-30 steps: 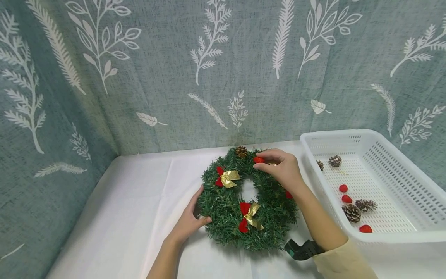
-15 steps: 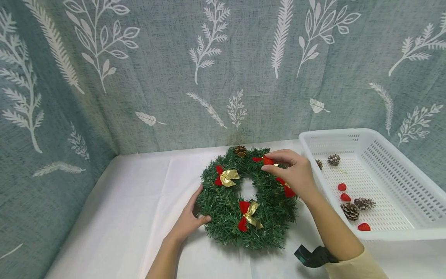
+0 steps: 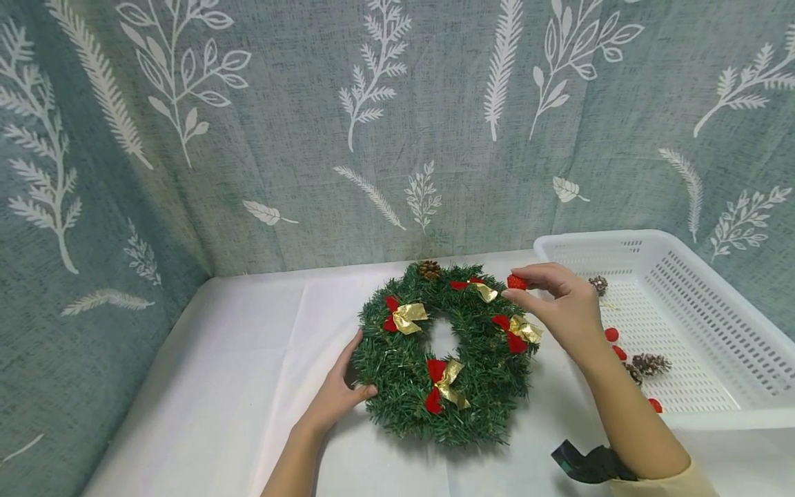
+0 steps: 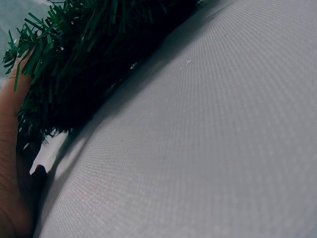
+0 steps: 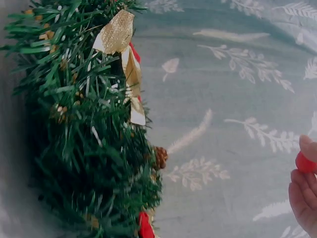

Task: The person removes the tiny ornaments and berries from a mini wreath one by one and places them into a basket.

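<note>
A green Christmas wreath [image 3: 397, 373] lies on the white cloth, with several red-and-gold bows [image 3: 408, 317] and a pine cone [image 3: 429, 270] on it. Its left rim is held by my left hand [image 3: 335, 393], thumb at the lower edge and fingers along the outer side; the left wrist view shows this hand [image 4: 11, 129] partly under the needles. Above the upper right of the wreath, my right hand [image 3: 568, 304] pinches a red berry ornament [image 3: 516, 281] between thumb and fingertips. In the right wrist view the berry and fingers appear at the right edge, apart from the wreath [image 5: 84, 144].
A white perforated basket [image 3: 733, 417] stands at the right, holding pine cones [image 3: 652, 364] and red berries [image 3: 611, 335]. My right forearm passes in front of its left side. A patterned grey-green curtain [image 3: 298, 228] hangs behind the cloth-covered table [image 3: 236, 359].
My right hand has moved right with the red berry ornament, from over the wreath's top to beyond its upper right edge, uncovering two bows. My left hand and the wreath stay in place.
</note>
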Demonstrator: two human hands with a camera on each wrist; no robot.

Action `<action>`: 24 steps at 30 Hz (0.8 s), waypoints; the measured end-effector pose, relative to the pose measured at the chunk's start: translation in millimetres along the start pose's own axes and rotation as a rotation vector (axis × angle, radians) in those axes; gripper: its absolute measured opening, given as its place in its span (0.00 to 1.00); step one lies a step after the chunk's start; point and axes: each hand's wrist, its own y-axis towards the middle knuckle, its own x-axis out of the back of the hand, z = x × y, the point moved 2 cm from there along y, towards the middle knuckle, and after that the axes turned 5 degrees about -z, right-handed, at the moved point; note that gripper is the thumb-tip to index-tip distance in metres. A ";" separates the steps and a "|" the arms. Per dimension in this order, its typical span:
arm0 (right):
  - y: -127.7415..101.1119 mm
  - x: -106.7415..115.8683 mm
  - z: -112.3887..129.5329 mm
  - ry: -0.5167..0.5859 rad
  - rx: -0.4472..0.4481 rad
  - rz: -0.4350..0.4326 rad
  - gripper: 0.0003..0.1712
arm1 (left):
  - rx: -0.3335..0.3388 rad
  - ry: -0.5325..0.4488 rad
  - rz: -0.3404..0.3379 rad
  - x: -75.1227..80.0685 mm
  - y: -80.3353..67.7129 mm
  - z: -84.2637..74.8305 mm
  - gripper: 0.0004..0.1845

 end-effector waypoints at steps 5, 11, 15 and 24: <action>-5.8 14.7 3.1 -0.002 0.025 -0.029 0.17 | -0.003 0.000 -0.001 0.4 -0.4 -0.3 0.56; -11.6 32.6 2.7 -0.005 0.072 -0.072 0.18 | -0.016 0.027 -0.003 1.3 -0.4 -0.4 0.57; -15.2 44.6 0.0 0.014 0.036 -0.096 0.18 | -0.023 0.027 -0.005 1.2 -0.4 0.6 0.57; -23.3 74.3 -5.5 -0.001 -0.102 -0.188 0.19 | -0.026 0.004 -0.002 -0.6 -0.6 -0.5 0.56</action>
